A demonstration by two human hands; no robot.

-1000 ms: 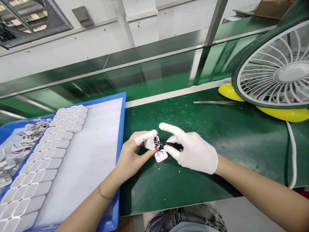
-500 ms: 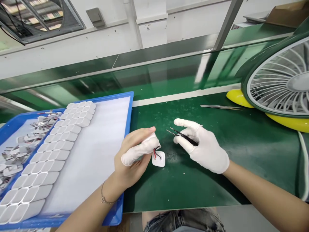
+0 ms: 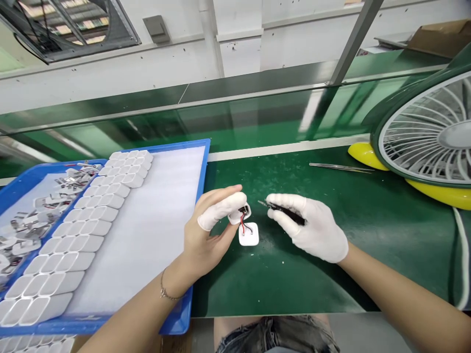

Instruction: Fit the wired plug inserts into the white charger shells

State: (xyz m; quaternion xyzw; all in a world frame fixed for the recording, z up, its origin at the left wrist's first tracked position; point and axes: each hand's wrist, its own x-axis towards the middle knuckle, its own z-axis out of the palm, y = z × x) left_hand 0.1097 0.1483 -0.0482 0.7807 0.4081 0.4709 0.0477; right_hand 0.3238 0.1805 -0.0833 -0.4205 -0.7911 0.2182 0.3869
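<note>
My left hand (image 3: 213, 228), with a white cover on one finger, is closed around a small white plastic housing (image 3: 234, 217). The housing's opening faces me and shows dark parts inside. Red and black wires (image 3: 243, 224) run from it to a white square cap (image 3: 249, 235) hanging just below. To the right, my right hand (image 3: 309, 223) in a white glove grips black tweezers (image 3: 289, 214). Their tips point left toward the housing, close together and apart from it.
On the left a blue tray (image 3: 201, 181) holds rows of white housings (image 3: 88, 228). Beside it another blue tray (image 3: 22, 172) carries wired metal-pronged parts (image 3: 47, 203). Silver tweezers (image 3: 340, 168) lie near a fan (image 3: 427, 127) on the green table (image 3: 294, 287).
My left hand has turned the housing so its opening shows toward me. My right fingers have squeezed the tweezers' tips closer together. The whole view has shifted slightly.
</note>
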